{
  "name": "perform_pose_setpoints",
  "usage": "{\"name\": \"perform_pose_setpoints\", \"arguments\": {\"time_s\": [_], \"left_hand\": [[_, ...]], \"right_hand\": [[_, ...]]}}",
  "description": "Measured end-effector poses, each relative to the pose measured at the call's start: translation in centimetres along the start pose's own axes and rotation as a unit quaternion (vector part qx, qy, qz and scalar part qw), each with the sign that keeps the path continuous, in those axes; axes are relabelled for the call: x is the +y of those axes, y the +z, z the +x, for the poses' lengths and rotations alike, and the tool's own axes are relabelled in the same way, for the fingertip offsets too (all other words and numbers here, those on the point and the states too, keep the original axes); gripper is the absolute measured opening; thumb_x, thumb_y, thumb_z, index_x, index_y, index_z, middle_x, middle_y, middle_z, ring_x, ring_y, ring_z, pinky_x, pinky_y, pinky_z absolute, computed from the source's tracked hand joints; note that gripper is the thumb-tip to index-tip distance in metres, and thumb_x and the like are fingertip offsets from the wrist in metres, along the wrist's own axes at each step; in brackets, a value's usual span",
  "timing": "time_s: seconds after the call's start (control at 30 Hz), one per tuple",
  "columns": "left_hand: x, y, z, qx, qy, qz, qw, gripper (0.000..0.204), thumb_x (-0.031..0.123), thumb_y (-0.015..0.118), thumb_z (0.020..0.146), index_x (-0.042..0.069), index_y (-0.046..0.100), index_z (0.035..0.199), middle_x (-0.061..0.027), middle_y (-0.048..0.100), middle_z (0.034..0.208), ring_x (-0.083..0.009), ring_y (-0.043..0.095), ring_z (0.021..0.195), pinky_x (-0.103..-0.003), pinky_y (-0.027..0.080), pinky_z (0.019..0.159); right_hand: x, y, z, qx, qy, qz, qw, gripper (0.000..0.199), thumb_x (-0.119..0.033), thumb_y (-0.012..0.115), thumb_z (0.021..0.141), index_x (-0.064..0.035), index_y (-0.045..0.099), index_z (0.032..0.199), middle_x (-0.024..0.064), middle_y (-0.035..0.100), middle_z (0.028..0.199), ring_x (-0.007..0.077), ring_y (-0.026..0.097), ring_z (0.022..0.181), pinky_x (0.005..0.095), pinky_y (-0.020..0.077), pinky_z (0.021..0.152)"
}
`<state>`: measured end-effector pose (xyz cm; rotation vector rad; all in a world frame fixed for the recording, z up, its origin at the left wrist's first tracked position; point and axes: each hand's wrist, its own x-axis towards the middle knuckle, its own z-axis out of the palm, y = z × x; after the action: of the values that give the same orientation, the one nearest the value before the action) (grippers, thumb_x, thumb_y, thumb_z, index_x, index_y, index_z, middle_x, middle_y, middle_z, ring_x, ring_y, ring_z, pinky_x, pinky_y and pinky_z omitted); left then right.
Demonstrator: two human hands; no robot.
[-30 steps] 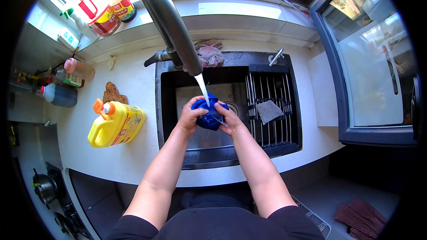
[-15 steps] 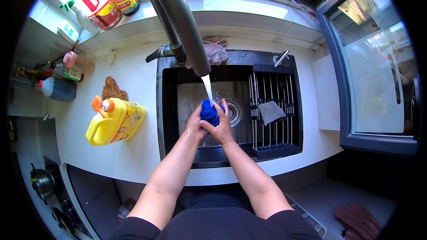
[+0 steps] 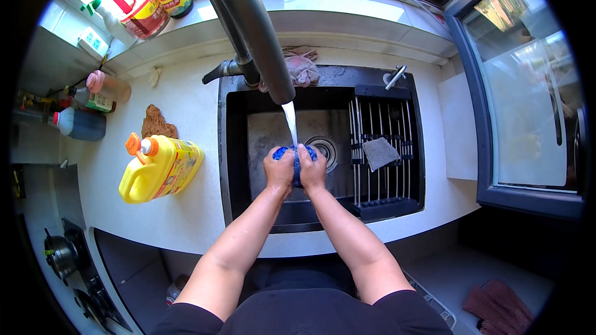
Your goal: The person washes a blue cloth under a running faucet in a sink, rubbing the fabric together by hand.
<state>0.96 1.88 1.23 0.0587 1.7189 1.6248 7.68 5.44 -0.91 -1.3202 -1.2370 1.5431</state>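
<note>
Over the black sink (image 3: 234,167), a wet blue cloth (image 3: 298,178) is bunched between my two hands. My left hand (image 3: 279,167) is closed round its left side, and my right hand (image 3: 311,167) grips the right side with the thumb on top. Water runs from the dark grey faucet (image 3: 248,25) in a white stream onto the cloth between my thumbs. Most of the cloth is covered by my fingers, so its full shape is hidden. Beyond my right hand shows the round drain (image 3: 324,147).
A rolling rack (image 3: 380,208) with a grey cloth (image 3: 380,153) spans the sink's right side. Left on the counter stand a yellow jug (image 3: 158,170) and a brown rag (image 3: 156,123). A pinkish rag (image 3: 302,69) lies behind the faucet. An open window (image 3: 528,99) juts in at right.
My hands have turned from cupping the blue cloth at its sides to gripping it with thumbs side by side on top. The cloth has been spread wider. Water still runs.
</note>
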Motion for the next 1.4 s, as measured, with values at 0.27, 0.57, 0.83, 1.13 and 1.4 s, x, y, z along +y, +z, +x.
{"name": "perform_pose_setpoints", "arguments": {"time_s": [0.27, 0.57, 0.83, 1.13, 1.4], "left_hand": [[-0.2, -1.1, 0.6, -0.057, 0.142, 0.126, 0.980, 0.012, 0.012, 0.060, 0.070, 0.002, 0.055, 0.065, -0.0036, 0.051, 0.056, -0.0086, 0.045, 0.055, -0.029, 0.041, 0.050], [0.0, -1.3, 1.4, -0.053, 0.160, 0.276, 0.946, 0.021, 0.022, 0.064, 0.075, 0.001, 0.058, 0.071, -0.0086, 0.058, 0.065, -0.0145, 0.055, 0.062, -0.032, 0.045, 0.058], [3.4, -3.4, 0.4, -0.081, -0.156, -0.071, 0.982, 0.034, 0.022, 0.067, 0.081, 0.004, 0.052, 0.106, -0.0084, 0.059, 0.094, -0.0172, 0.058, 0.086, -0.031, 0.047, 0.077], [4.8, -3.2, -1.4, -0.157, 0.100, 0.088, 0.979, 0.022, 0.006, 0.069, 0.068, 0.008, 0.058, 0.087, -0.0025, 0.054, 0.086, -0.0124, 0.051, 0.080, -0.026, 0.043, 0.076], [3.3, -4.1, -0.9, -0.129, -0.048, -0.084, 0.987, 0.049, 0.019, 0.065, 0.075, 0.011, 0.049, 0.120, -0.0102, 0.051, 0.114, -0.0242, 0.049, 0.108, -0.038, 0.037, 0.096]], "right_hand": [[0.2, -0.6, 0.4, -0.060, 0.009, -0.026, 0.998, 0.022, -0.017, 0.050, 0.082, -0.0008, 0.061, 0.073, 0.0026, 0.057, 0.069, 0.0095, 0.049, 0.065, 0.0289, 0.0396, 0.061], [-0.5, -0.8, 0.6, -0.043, 0.183, 0.079, 0.979, 0.025, -0.022, 0.052, 0.084, -0.0017, 0.060, 0.073, 0.0011, 0.057, 0.072, 0.0113, 0.049, 0.065, 0.0282, 0.0398, 0.062], [-1.8, -2.4, -1.6, -0.017, 0.104, 0.162, 0.981, 0.046, -0.017, 0.074, 0.076, -0.0027, 0.054, 0.115, 0.0085, 0.057, 0.104, 0.0160, 0.055, 0.094, 0.0271, 0.0434, 0.084], [-5.9, -3.0, -1.5, -0.087, 0.407, 0.150, 0.897, 0.072, -0.065, 0.053, 0.078, -0.0130, 0.045, 0.128, 0.0150, 0.048, 0.127, 0.0345, 0.047, 0.116, 0.0632, 0.0355, 0.090], [-3.0, -2.3, 0.9, -0.036, 0.218, 0.234, 0.947, 0.038, -0.005, 0.070, 0.075, -0.0074, 0.053, 0.110, 0.0085, 0.058, 0.099, 0.0191, 0.057, 0.089, 0.0341, 0.0491, 0.079]]}}
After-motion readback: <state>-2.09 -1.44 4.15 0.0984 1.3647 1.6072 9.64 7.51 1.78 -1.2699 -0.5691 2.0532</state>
